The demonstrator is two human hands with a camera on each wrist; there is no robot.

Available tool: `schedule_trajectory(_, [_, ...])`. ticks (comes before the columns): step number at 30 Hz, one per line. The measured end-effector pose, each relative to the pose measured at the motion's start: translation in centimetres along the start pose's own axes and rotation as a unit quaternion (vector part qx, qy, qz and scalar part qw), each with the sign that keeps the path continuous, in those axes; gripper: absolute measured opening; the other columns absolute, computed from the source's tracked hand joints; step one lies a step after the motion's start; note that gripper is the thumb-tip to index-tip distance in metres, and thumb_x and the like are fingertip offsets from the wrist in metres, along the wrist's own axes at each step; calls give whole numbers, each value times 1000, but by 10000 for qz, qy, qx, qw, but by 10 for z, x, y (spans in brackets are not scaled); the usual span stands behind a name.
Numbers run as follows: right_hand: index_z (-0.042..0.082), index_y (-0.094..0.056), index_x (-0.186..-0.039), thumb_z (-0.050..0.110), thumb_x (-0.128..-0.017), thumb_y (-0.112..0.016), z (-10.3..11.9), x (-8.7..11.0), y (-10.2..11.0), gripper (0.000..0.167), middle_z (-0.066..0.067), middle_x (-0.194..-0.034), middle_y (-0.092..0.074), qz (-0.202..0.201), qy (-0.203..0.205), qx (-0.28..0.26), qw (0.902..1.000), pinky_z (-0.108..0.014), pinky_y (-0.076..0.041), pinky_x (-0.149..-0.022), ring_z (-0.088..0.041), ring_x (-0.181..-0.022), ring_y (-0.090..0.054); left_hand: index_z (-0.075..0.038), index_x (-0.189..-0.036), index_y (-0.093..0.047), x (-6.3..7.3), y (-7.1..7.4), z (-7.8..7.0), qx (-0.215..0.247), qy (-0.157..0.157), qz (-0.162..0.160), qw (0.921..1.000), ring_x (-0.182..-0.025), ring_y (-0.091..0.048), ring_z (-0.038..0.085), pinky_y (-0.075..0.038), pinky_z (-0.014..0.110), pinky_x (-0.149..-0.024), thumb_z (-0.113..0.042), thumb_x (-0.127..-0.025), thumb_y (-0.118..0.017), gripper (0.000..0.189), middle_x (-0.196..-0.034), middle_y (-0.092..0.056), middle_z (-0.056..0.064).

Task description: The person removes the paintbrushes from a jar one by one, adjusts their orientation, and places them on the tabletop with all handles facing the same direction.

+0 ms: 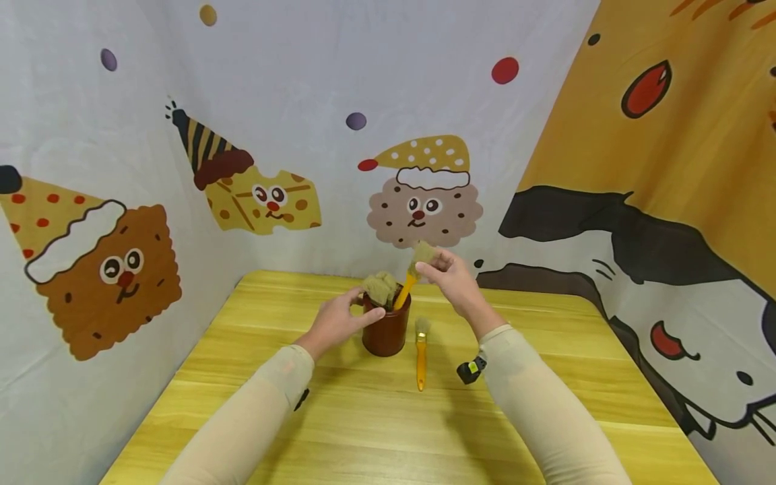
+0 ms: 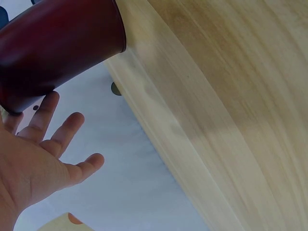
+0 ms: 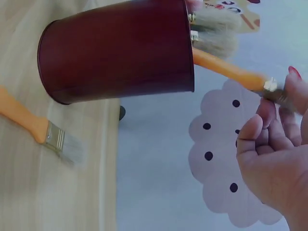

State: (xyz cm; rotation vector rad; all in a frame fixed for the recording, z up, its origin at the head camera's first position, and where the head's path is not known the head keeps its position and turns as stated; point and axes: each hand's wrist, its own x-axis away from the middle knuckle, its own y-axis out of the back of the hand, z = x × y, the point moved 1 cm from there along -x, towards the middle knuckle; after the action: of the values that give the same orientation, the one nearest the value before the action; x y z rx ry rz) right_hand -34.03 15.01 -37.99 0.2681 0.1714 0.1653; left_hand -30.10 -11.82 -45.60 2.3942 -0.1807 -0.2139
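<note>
A dark red-brown cup (image 1: 385, 333) stands upright on the table, with several paintbrush heads (image 1: 380, 288) sticking up out of it. My left hand (image 1: 341, 318) is at its left side near the rim. The thumb lies straight across the front and a fingertip meets the wall, while the other fingers (image 2: 65, 134) are spread. With my right hand (image 1: 450, 276) I pinch a paintbrush (image 1: 405, 291) by its bristle end; the orange handle (image 3: 219, 64) slants down into the cup, which hides its lower end. Another orange-handled paintbrush (image 1: 421, 357) lies on the table to the right of the cup.
The wood-patterned table (image 1: 376, 431) reaches back to a cloth backdrop (image 1: 291, 67) printed with cartoon faces. A small black device (image 1: 471, 370) is at my right wrist.
</note>
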Motion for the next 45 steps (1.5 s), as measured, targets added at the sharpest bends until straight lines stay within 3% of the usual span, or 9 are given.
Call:
schedule_trajectory(4, [21, -65, -146, 34, -102, -76, -3, 0, 6, 47, -10, -127, -78, -382, -134, 261, 9988, -36, -58, -94, -22, -106, -72, -28, -164, -46, 0, 0, 0, -12, -44, -40, 10000, -136, -63, 39, -51, 60, -109, -80, -90, -66, 93, -147, -68, 7])
schedule_trajectory(11, [30, -56, -155, 35, -102, -76, 4, 5, 16, 57, -13, -116, -80, -981, 459, 719, 9915, -37, -50, -80, -23, -87, -70, -32, -164, -45, 1, 0, 0, -42, -59, -17, 10000, -136, -63, 38, -51, 60, -110, -82, -89, -65, 92, -146, -68, 6])
schedule_trajectory(20, [36, -52, -158, 42, -102, -74, 4, 13, 66, 61, -11, -131, -75, -1508, -41, 409, 9877, -40, -54, -97, -22, -109, -69, -29, -166, -42, 1, -1, 0, -32, 20, 24, 10000, -137, -62, 39, -50, 61, -110, -84, -88, -64, 98, -152, -64, 9])
schedule_trajectory(24, [33, -48, -162, 42, -102, -73, -7, 19, 84, 65, -14, -147, -66, -1246, -514, 500, 9896, -42, -54, -104, -28, -124, -68, -29, -166, -43, 1, -1, 2, -97, 43, -4, 9999, -135, -63, 37, -50, 60, -111, -86, -88, -62, 98, -151, -65, 7])
schedule_trajectory(27, [30, -48, -162, 39, -104, -73, -20, 21, 90, 64, -17, -146, -65, -773, -888, 787, 9899, -36, -56, -92, -28, -116, -68, -30, -166, -42, 1, -1, 2, -100, 72, -9, 9999, -135, -64, 34, -50, 60, -112, -87, -88, -61, 99, -150, -65, 6])
schedule_trajectory(31, [22, -49, -162, 29, -106, -71, -46, 23, 87, 61, -15, -122, -67, 20, -1292, 1156, 9849, -30, -48, -70, -20, -86, -58, -30, -166, -41, 2, 0, 2, -46, 69, 3, 10000, -136, -63, 34, -50, 60, -112, -86, -88, -62, 99, -151, -65, 6])
schedule_trajectory(34, [17, -50, -161, 27, -105, -71, -67, 26, 79, 60, -7, -106, -68, 438, -1597, 1353, 9769, -30, -45, -66, -16, -75, -51, -29, -166, -41, 2, 0, 1, -35, 60, -2, 10000, -136, -63, 34, -50, 60, -112, -85, -88, -62, 99, -151, -65, 7])
schedule_trajectory(39, [13, -53, -159, 24, -104, -73, -96, 30, 59, 59, -11, -106, -78, 699, -1882, 1526, 9677, -33, -42, -63, -12, -62, -43, -28, -167, -40, 3, 0, 0, -62, 58, -7, 10000, -136, -63, 35, -51, 60, -111, -84, -89, -63, 99, -150, -65, 7])
schedule_trajectory(45, [12, -58, -155, 21, -103, -74, -115, 31, 40, 55, 3, -75, -65, 770, -1986, 1627, 9634, -34, -42, -62, -9, -53, -34, -28, -167, -39, 4, 1, -3, 33, 87, 54, 9999, -138, -61, 39, -50, 61, -111, -84, -89, -64, 100, -152, -64, 8])
